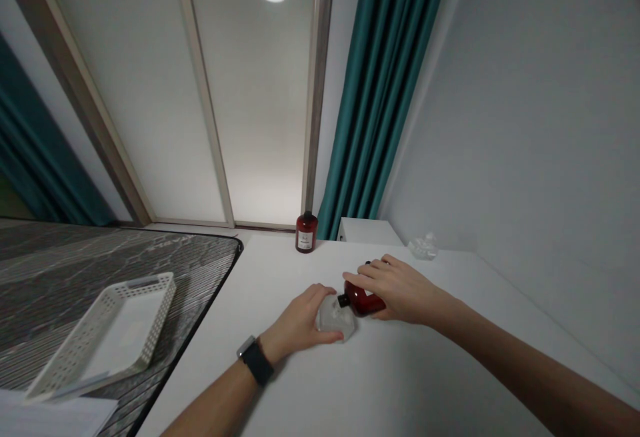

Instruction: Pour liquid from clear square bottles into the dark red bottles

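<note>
My left hand (305,320), with a dark watch on its wrist, is closed around the side of a clear glass vessel (336,319) on the white table. My right hand (397,290) grips a dark red bottle (363,300) and holds it tilted nearly sideways. The bottle's black neck points left, over the glass vessel's opening. Whether liquid flows between them is too small to tell. A second red bottle (306,232), with a dark top and a pale label, stands upright at the table's far edge.
A crumpled clear plastic piece (423,246) lies at the far right of the white table (280,384). Left of it, a white perforated basket (157,317) rests on a dark patterned surface (200,257), near some paper (60,414). Behind are a white cabinet (370,230) and teal curtain (380,90).
</note>
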`<action>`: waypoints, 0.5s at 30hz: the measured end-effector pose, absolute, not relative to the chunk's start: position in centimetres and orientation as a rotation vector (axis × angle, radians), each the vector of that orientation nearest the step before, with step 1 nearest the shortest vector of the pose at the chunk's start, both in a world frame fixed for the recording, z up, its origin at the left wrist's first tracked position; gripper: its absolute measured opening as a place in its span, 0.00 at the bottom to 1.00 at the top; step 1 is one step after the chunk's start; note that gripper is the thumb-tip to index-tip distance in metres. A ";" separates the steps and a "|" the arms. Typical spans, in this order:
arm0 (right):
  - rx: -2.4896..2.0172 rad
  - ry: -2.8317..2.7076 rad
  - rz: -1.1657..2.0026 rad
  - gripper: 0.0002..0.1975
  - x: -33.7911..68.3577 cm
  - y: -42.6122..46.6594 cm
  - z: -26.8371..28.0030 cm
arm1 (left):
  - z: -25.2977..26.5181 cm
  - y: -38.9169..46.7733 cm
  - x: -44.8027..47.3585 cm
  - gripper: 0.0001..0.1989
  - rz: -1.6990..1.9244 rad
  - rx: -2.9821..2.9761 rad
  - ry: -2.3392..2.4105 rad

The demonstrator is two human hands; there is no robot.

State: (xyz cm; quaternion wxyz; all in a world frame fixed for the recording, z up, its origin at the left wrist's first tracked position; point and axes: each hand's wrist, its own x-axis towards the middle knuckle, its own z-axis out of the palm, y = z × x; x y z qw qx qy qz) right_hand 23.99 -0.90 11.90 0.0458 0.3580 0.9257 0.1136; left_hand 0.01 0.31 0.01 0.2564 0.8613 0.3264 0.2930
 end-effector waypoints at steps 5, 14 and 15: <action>1.097 2.839 0.349 0.34 24.0 -0.9 11.8 | -0.1 0.3 0.0 0.34 0.799 2.338 0.887; 1.088 2.832 0.368 0.34 24.0 -0.9 11.9 | -0.3 0.4 -0.1 0.34 0.812 2.339 0.883; 1.085 2.833 0.367 0.34 24.0 -0.8 11.8 | -0.3 0.4 -0.1 0.34 0.812 2.339 0.883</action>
